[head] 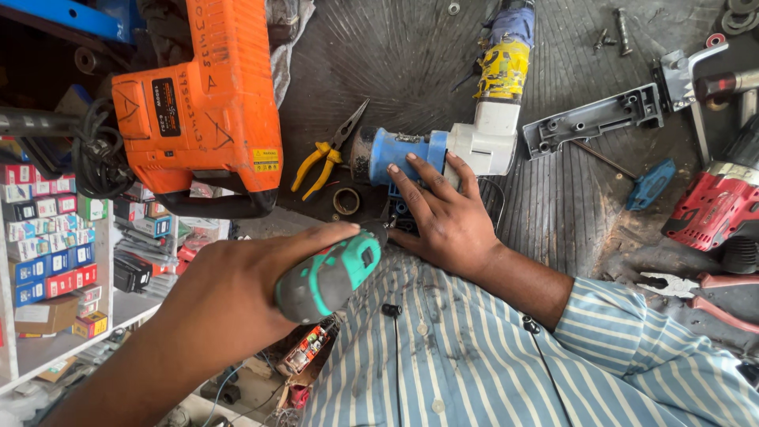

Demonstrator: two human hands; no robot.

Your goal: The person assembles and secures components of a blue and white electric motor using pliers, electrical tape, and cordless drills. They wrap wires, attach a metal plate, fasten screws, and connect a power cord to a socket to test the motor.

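Now my left hand (pixel 229 292) grips a screwdriver (pixel 332 277); my right hand (pixel 439 209) lies open on the blue tool (pixel 399 150), pliers (pixel 324 154) left of it

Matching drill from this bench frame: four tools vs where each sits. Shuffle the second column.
1. orange demolition hammer
2. yellow-handled pliers
3. red power tool
4. teal screwdriver

a. right edge of the bench
b. gripped in the left hand
c. top left
d. just left of the blue and white tool under the right hand

Pairs: 1-c, 2-d, 3-a, 4-b
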